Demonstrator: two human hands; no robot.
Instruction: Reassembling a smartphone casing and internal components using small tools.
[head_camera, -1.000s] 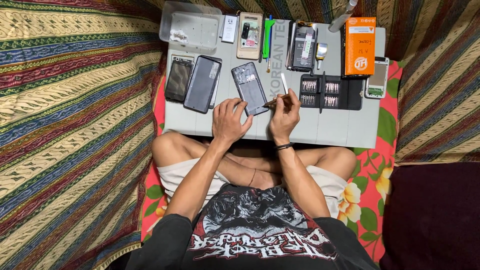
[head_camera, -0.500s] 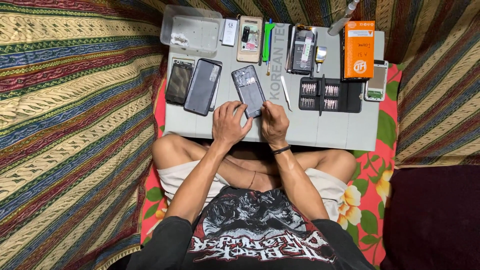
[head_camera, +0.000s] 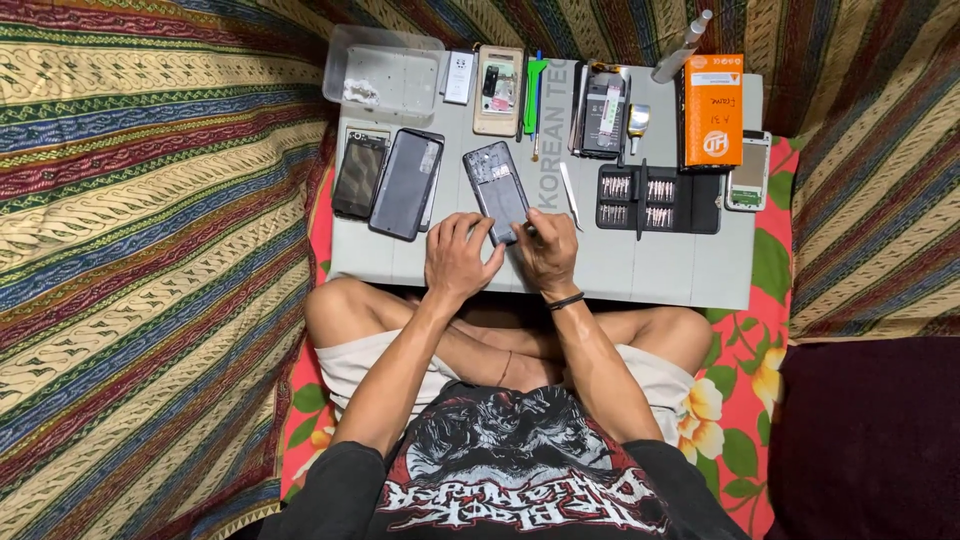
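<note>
Home phone-repair spot: bedspread (head_camera: 150, 250), bit set (head_camera: 655, 198)

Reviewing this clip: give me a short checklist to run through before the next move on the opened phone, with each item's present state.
1. Opened phone lies flat on the grey mat: ok.
2. Left hand steadies the phone's lower end: ok, fingers rest on it.
3. Right hand is at the phone's lower right corner: ok; whether it holds a tool, cannot tell.
4. Tweezers within reach: ok, lying on the mat just right of the phone.
5. Screwdriver bit case open and to hand: ok.
6. Loose screws kept off the mat near the phone: cannot tell, too small to see.
</note>
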